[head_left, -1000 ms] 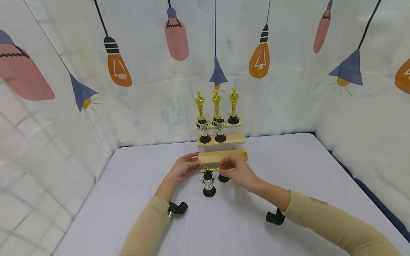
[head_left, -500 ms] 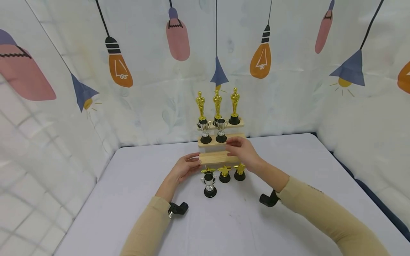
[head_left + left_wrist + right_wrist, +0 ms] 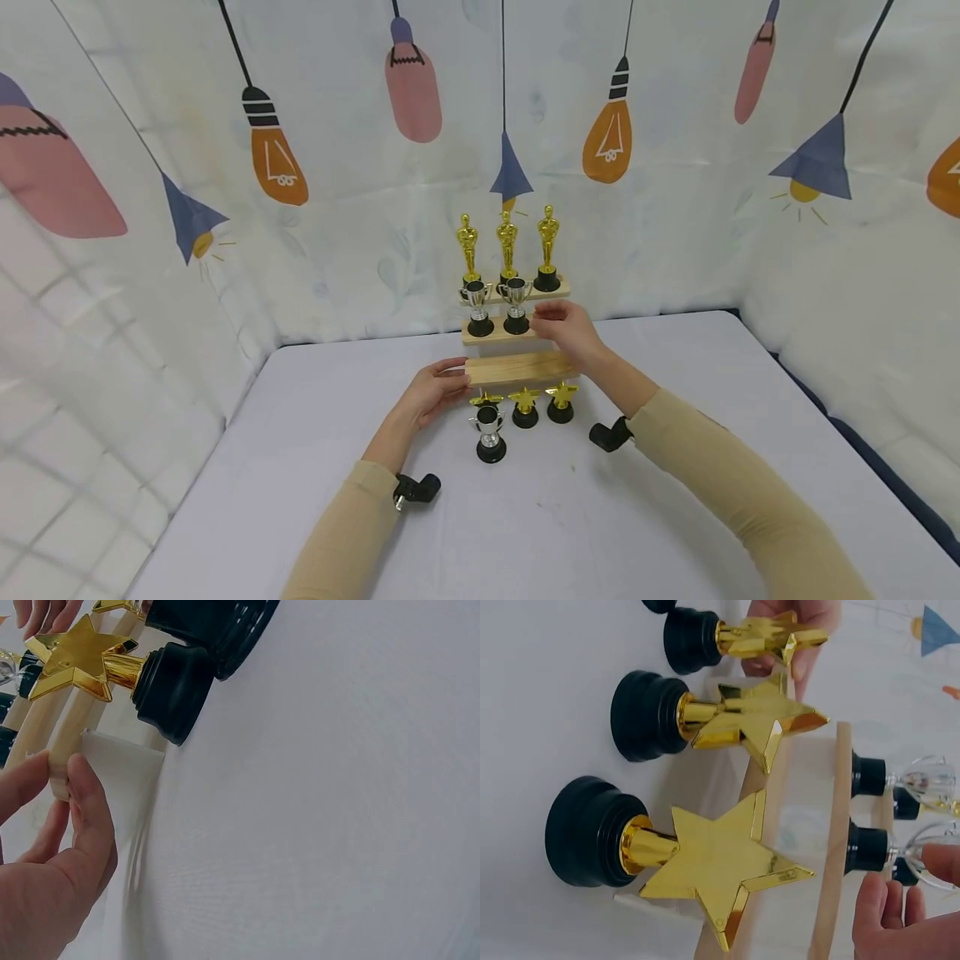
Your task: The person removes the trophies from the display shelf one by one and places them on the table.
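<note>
My left hand [image 3: 437, 390] pinches the left end of the lowest wooden shelf [image 3: 517, 367] of a three-step display rack; in the left wrist view, thumb and fingers close on the shelf end [image 3: 61, 769]. My right hand [image 3: 570, 332] is at the right part of the middle shelf, beside a silver cup trophy [image 3: 516, 310]. Its thumb and fingers stand apart near that cup in the right wrist view; whether they touch it cannot be told. Another silver cup trophy [image 3: 478, 312] stands left on the same shelf. Three gold star trophies [image 3: 525, 407] stand before the rack.
Gold figure trophies [image 3: 547, 246] line the top shelf. A silver cup trophy [image 3: 490, 437] stands on the white tablecloth [image 3: 540, 533] in front of the left star. A lamp-patterned curtain [image 3: 337, 250] hangs behind the table.
My right hand has left the star trophies, uncovering them, and has risen to the middle shelf beside the right silver cup. My left hand stays on the lowest shelf's end.
</note>
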{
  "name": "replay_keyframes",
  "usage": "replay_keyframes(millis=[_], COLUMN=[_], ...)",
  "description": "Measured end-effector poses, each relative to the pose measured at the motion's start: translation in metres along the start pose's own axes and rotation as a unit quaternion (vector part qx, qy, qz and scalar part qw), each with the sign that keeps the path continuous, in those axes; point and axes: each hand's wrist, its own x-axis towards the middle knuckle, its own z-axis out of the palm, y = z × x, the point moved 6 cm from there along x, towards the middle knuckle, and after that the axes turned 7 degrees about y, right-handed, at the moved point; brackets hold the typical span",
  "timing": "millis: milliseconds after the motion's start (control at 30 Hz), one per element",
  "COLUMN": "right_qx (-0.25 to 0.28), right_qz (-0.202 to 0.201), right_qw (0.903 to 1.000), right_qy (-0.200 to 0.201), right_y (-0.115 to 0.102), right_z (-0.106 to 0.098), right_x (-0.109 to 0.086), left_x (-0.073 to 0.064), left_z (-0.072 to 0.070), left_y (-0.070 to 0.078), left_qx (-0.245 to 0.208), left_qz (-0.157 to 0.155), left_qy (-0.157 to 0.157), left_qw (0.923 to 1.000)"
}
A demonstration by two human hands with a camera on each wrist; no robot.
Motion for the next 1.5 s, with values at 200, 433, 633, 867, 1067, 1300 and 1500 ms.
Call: replay_keyframes(millis=[200,433,633,867,1067,1300,1500], right_qx=[-0.012,-0.017,-0.031,-0.049,-0.058,-0.089,-0.11], right_qz=[-0.001,-0.001,-0.005,-0.022,-0.026,-0.021,-0.023], right_qw=[0.9999,0.9998,0.9994,0.9983,0.9975,0.9951,0.9931], right_qy=[0.011,0.015,0.016,0.025,0.03,0.037,0.036], right_y=[0.004,0.005,0.005,0.007,0.006,0.005,0.005], right_z=[0.0,0.006,0.011,0.016,0.02,0.022,0.023], right_x=[0.01,0.02,0.024,0.029,0.031,0.032,0.033], left_x=[0.0,-0.001,-0.002,-0.001,0.0,-0.002,-0.002], left_z=[0.001,0.0,0.002,0.004,0.005,0.005,0.007], left_y=[0.0,0.0,0.001,-0.001,-0.001,0.001,0.001], left_qx=[-0.005,0.004,0.003,-0.005,-0.003,0.002,0.0], left_qz=[0.002,0.01,0.013,0.015,0.016,0.01,0.006], left_qy=[0.001,0.009,0.005,-0.007,-0.01,-0.004,-0.004], left_qw=[1.0,0.9999,0.9999,0.9999,0.9998,0.9999,1.0])
